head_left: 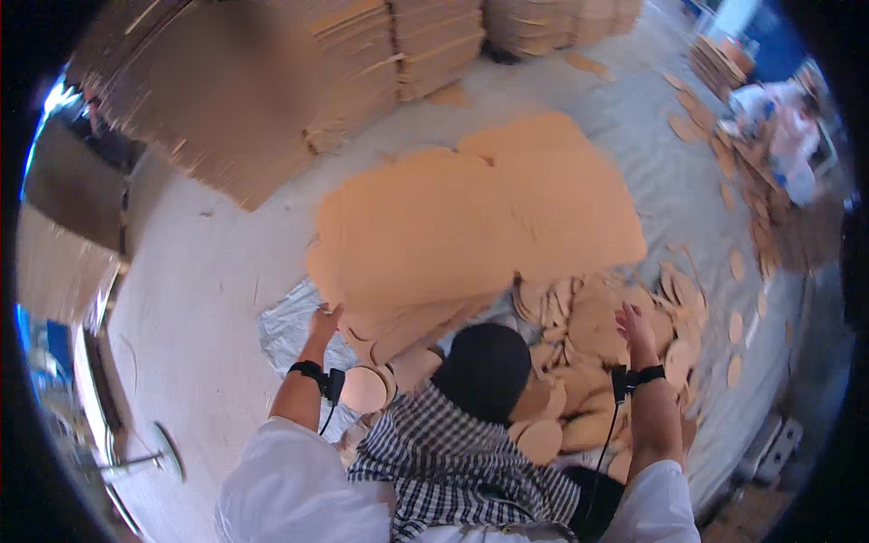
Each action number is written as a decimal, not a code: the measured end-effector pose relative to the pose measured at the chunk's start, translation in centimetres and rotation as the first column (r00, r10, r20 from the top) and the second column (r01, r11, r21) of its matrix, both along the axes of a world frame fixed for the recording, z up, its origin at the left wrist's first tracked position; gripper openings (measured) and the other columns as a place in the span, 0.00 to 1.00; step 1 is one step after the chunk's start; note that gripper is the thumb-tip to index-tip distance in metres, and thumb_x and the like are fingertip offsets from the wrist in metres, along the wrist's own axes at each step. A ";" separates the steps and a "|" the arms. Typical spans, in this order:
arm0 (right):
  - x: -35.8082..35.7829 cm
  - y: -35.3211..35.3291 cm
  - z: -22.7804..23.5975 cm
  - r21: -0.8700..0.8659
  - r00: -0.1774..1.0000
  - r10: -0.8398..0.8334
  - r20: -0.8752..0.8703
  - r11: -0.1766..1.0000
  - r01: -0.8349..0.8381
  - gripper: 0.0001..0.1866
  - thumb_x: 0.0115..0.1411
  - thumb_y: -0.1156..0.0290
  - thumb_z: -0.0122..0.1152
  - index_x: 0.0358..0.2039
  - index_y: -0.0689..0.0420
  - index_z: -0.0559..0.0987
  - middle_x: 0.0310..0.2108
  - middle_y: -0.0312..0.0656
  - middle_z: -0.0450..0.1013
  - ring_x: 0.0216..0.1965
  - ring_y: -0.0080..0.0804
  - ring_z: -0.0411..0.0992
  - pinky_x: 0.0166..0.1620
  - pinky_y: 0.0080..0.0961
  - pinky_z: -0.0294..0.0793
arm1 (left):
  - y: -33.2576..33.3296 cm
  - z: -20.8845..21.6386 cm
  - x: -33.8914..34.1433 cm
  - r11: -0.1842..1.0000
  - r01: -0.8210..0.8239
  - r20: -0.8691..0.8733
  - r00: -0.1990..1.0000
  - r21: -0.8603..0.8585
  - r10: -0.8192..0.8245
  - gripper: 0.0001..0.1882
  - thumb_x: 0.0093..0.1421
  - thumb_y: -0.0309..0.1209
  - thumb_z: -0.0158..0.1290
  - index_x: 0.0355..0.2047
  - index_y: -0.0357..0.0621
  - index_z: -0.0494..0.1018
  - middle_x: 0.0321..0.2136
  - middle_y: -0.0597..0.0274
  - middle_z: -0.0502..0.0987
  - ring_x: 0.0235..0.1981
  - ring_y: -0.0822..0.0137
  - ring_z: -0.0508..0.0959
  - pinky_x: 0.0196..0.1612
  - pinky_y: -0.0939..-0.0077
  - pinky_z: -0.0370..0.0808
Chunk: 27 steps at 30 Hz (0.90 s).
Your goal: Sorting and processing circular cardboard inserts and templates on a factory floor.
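A large tan cardboard sheet (434, 226) with scalloped, rounded edges lies in front of me, slightly blurred, on top of more cardboard layers (416, 326). My left hand (326, 321) is by its near left corner, thumb and fingers apart, with nothing visible in it; whether it touches the edge I cannot tell. Over on the right, my right hand (635, 328) hovers above a heap of loose cardboard discs and scraps (588, 317). Its fingers are loosely bent and hold nothing. Both wrists wear black straps with small devices and cables.
Tall stacks of cardboard (353, 63) stand at the back left. Grey plastic sheeting (290, 330) lies on the floor near my left hand. Round discs (364, 389) are beside my knee. A person (783, 136) sits at the far right among scattered discs. A round-based metal stand (167, 452) is at lower left.
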State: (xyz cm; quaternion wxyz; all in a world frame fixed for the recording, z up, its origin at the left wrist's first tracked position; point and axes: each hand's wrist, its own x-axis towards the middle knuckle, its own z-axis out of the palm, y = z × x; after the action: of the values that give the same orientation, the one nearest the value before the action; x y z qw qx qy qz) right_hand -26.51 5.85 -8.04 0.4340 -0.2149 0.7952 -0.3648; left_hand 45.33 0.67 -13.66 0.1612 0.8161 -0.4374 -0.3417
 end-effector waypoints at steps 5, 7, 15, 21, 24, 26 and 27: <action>-3.0 -7.6 -8.5 0.112 0.948 -0.205 0.242 0.977 0.183 0.27 0.52 0.44 0.56 0.46 0.48 0.68 0.37 0.39 0.70 0.36 0.29 0.66 0.35 0.30 0.66 | -1.1 -4.9 -3.4 0.873 0.450 0.325 0.867 -0.190 -0.376 0.32 0.51 0.53 0.52 0.43 0.35 0.71 0.27 0.48 0.77 0.20 0.61 0.79 0.22 0.68 0.76; -7.9 -7.4 -10.6 -0.125 0.833 -0.127 0.538 0.965 0.228 0.24 0.52 0.46 0.56 0.43 0.47 0.68 0.28 0.35 0.67 0.30 0.29 0.65 0.35 0.29 0.67 | -2.9 -2.9 -7.3 0.984 -0.054 -0.116 0.990 0.169 0.075 0.29 0.51 0.53 0.50 0.36 0.36 0.73 0.26 0.49 0.77 0.19 0.62 0.78 0.22 0.67 0.76; 3.3 -12.5 -1.2 -0.609 0.289 0.627 0.723 0.777 -0.161 0.30 0.61 0.51 0.45 0.56 0.60 0.62 0.55 0.43 0.61 0.57 0.37 0.57 0.59 0.35 0.55 | 1.1 -4.6 -3.1 0.965 -0.212 0.051 0.977 0.157 0.207 0.31 0.46 0.58 0.54 0.34 0.42 0.71 0.28 0.51 0.75 0.36 0.57 0.76 0.35 0.64 0.73; -3.2 -13.7 -5.8 -0.663 0.712 0.391 0.584 0.735 0.141 0.29 0.62 0.54 0.44 0.56 0.61 0.62 0.56 0.45 0.60 0.57 0.37 0.58 0.58 0.34 0.55 | 1.1 16.5 -6.2 0.763 -0.493 -0.370 0.860 -0.419 0.352 0.26 0.51 0.42 0.57 0.47 0.40 0.68 0.18 0.69 0.69 0.14 0.77 0.67 0.16 0.82 0.62; -1.7 -15.8 -4.5 -0.723 0.713 0.469 0.520 0.686 0.076 0.28 0.62 0.54 0.44 0.56 0.61 0.62 0.55 0.45 0.61 0.56 0.37 0.58 0.58 0.34 0.55 | 0.7 24.9 -4.6 0.631 -0.509 -0.565 0.814 -0.585 0.132 0.21 0.54 0.40 0.54 0.43 0.39 0.70 0.17 0.67 0.70 0.14 0.77 0.68 0.17 0.82 0.62; -1.0 -16.5 -3.5 -0.752 0.717 0.507 0.478 0.659 0.035 0.28 0.62 0.54 0.44 0.56 0.61 0.62 0.55 0.46 0.61 0.56 0.37 0.58 0.57 0.34 0.56 | 0.6 28.3 -3.4 0.697 -0.521 -0.619 0.773 -0.493 0.139 0.19 0.58 0.44 0.49 0.34 0.37 0.72 0.14 0.63 0.72 0.13 0.75 0.68 0.17 0.83 0.62; -0.3 -16.9 -3.1 -0.763 0.714 0.529 0.460 0.646 0.014 0.28 0.62 0.55 0.44 0.55 0.61 0.63 0.55 0.46 0.61 0.56 0.37 0.59 0.57 0.34 0.56 | 0.6 28.8 -2.9 0.687 -0.528 -0.620 0.772 -0.500 0.142 0.19 0.58 0.44 0.49 0.34 0.37 0.72 0.14 0.63 0.72 0.13 0.75 0.68 0.17 0.83 0.62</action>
State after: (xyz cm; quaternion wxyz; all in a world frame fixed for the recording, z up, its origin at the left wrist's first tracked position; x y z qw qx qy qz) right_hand -26.80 -11.09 -11.13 0.6108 -0.3461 0.3408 -0.6253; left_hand 42.41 1.30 15.19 0.6107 0.6471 -0.3001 -0.3439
